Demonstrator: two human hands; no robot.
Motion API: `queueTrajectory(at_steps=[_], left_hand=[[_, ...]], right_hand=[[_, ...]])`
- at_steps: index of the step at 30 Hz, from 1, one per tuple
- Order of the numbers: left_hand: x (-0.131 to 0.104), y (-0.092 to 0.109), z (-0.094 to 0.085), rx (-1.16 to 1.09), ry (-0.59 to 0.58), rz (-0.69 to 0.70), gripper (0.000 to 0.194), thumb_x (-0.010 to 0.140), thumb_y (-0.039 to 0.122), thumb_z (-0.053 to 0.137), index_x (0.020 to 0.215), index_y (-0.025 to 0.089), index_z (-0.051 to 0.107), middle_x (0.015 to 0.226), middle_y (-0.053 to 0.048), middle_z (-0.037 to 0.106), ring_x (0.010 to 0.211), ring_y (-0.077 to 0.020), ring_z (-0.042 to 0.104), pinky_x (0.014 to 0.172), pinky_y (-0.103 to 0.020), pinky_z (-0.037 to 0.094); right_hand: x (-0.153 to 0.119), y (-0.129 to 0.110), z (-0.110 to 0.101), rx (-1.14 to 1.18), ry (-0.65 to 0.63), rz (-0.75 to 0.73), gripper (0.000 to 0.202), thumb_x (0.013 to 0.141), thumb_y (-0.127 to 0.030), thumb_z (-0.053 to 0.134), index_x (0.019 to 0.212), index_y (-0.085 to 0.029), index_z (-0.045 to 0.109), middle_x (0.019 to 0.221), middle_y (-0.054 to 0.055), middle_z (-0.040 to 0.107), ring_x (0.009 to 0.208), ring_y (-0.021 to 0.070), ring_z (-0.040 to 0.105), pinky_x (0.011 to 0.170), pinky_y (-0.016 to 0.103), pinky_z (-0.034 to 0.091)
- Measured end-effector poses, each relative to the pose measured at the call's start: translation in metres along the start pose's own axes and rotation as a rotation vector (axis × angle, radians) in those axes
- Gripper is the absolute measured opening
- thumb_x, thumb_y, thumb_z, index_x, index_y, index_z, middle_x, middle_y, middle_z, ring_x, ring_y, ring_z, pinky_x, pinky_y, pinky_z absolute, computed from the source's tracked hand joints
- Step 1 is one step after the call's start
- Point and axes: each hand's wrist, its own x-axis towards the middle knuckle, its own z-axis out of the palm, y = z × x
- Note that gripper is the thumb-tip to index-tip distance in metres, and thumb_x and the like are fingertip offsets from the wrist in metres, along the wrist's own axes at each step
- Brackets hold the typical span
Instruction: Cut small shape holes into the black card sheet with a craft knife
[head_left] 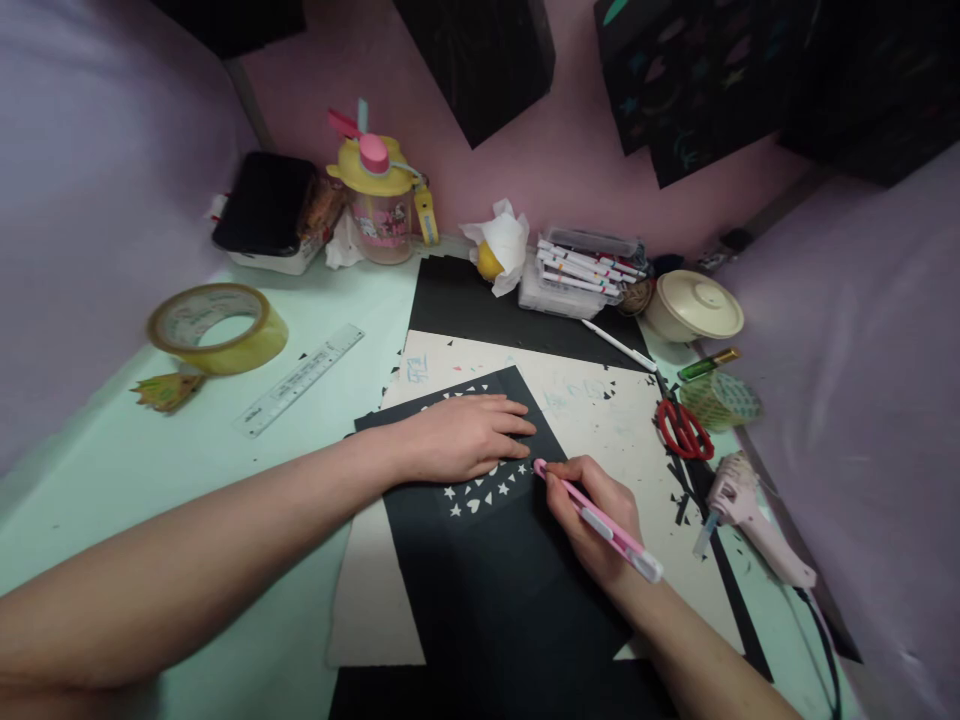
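Note:
My left hand (466, 436) lies flat on a sheet of black paper (465, 580), its fingers stretched toward the right edge. Small cut-out stars, hearts and triangles show pale in the paper around this hand, and part of the pattern is hidden beneath it. In a pen-like grip, my right hand (596, 510) holds a pink craft knife (600, 524). The knife's tip end points at the black paper just beyond the left fingertips, beside the row of cut-outs; its blade is too small to make out. Under the paper is a pale board (615, 430) strewn with tiny black scraps.
Right of the board lie red-handled scissors (684, 430), a glue gun (757, 520) and a roll of green tape (721, 402). A clear ruler (301, 380) and wide tape roll (259, 335) are at left. Behind stand a drinking bottle (380, 205), a box of pens (577, 275) and a lidded bowl (696, 305).

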Motion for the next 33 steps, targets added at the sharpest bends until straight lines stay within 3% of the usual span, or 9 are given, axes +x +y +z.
queueTrajectory(at_steps=[6, 20, 28, 33], left_hand=[[0.0, -0.001, 0.001, 0.003, 0.017, 0.006, 0.033, 0.087, 0.016, 0.048, 0.117, 0.02, 0.061, 0.131, -0.007, 0.057, 0.129, -0.0234, 0.044, 0.109, -0.043, 0.035], [-0.001, -0.001, 0.001, -0.003, 0.013, 0.0, 0.034, 0.087, 0.016, 0.048, 0.118, 0.02, 0.061, 0.132, -0.007, 0.056, 0.129, -0.0234, 0.044, 0.109, -0.043, 0.035], [-0.004, -0.004, 0.004, -0.029, 0.06, 0.026, 0.033, 0.086, 0.014, 0.048, 0.115, 0.017, 0.063, 0.129, -0.009, 0.059, 0.126, -0.0243, 0.048, 0.106, -0.043, 0.039], [-0.006, -0.004, 0.006, -0.018, 0.079, 0.051, 0.031, 0.086, 0.016, 0.047, 0.112, 0.016, 0.064, 0.126, -0.01, 0.061, 0.124, -0.0245, 0.049, 0.106, -0.044, 0.04]], right_hand=[[0.001, 0.0, 0.001, 0.02, 0.015, 0.032, 0.007, 0.085, -0.024, 0.058, 0.085, -0.02, 0.064, 0.075, 0.001, 0.068, 0.061, 0.0128, 0.061, 0.058, 0.023, 0.046], [-0.001, 0.001, 0.002, 0.029, 0.015, 0.084, 0.009, 0.085, -0.024, 0.058, 0.077, -0.021, 0.061, 0.065, -0.002, 0.061, 0.055, 0.0111, 0.053, 0.056, 0.022, 0.042], [-0.001, 0.003, -0.002, 0.199, 0.028, 0.196, 0.008, 0.085, -0.029, 0.06, 0.088, -0.021, 0.06, 0.071, 0.0, 0.063, 0.058, 0.0126, 0.055, 0.052, 0.022, 0.041], [0.003, 0.003, -0.01, 0.188, -0.06, 0.086, 0.004, 0.083, -0.024, 0.062, 0.085, -0.021, 0.061, 0.076, 0.001, 0.063, 0.064, 0.0136, 0.057, 0.058, 0.024, 0.044]])
